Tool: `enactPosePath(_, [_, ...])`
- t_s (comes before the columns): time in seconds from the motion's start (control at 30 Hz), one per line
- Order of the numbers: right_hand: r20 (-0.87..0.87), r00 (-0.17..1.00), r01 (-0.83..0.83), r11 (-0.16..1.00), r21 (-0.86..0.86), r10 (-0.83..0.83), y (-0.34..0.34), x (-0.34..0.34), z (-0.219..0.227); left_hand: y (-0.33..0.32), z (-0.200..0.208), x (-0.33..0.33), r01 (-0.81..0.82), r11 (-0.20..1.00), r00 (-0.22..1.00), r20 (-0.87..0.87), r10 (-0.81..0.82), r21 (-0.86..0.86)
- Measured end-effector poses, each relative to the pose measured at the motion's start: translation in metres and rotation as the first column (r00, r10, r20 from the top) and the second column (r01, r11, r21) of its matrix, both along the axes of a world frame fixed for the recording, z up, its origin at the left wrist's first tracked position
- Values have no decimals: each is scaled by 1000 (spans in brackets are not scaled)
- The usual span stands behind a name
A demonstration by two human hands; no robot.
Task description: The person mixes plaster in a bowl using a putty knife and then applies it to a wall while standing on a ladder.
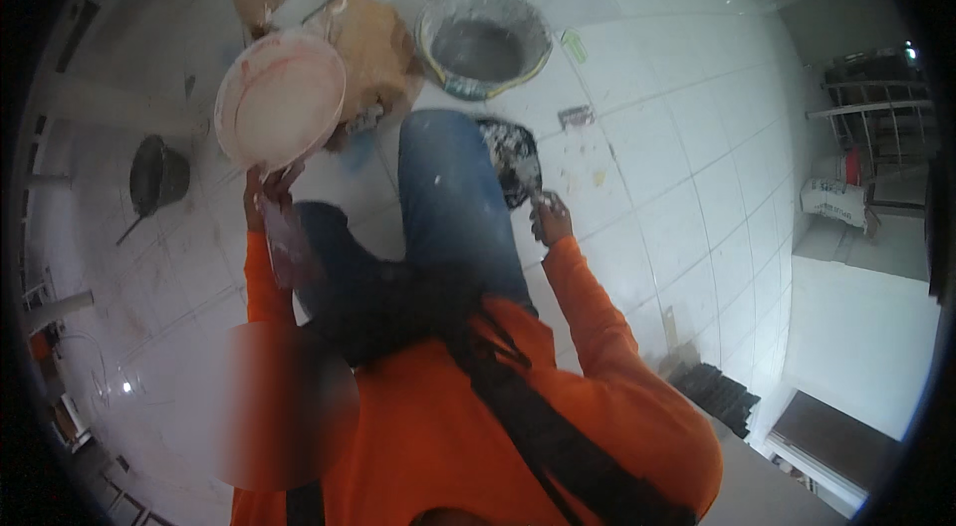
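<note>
My left hand (279, 187) is closed at the near rim of a round, pale pink and white basin (282, 100), which is tilted up toward me. Below that hand hangs a translucent pinkish piece (289, 245), too blurred to name. My right hand (551, 217) has its fingers curled at the near edge of a black container (510, 152) smeared with whitish-grey paste. What those fingers grip is too small to tell. Beyond my knee stands a bucket (483, 40) with a greyish mix inside and a crusted rim.
Torn brown paper sacking (373, 53) lies behind the basin. A dark bucket (159, 177) is at the left. Pale tiles (687, 118) cover the floor, with a small stained piece (576, 116) on them. Dark stacked pieces (715, 396) and a white sack (835, 201) are at the right.
</note>
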State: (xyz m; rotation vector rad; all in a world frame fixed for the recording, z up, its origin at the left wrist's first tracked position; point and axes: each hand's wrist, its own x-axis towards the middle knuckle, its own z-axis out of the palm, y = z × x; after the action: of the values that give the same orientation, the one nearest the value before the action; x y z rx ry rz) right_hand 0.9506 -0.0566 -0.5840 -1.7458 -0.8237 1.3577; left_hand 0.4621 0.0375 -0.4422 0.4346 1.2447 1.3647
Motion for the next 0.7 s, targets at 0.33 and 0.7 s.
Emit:
enactPosePath(0.33, [792,527,-325,934,-146,307,-55,7,-62,0,12,14,178,972,983,-72,-169,150])
enactPosePath(0.7, [70,993,108,965,-238,-94,-97,33,-5,3,25,23,73,997,997,-11,-73,-1])
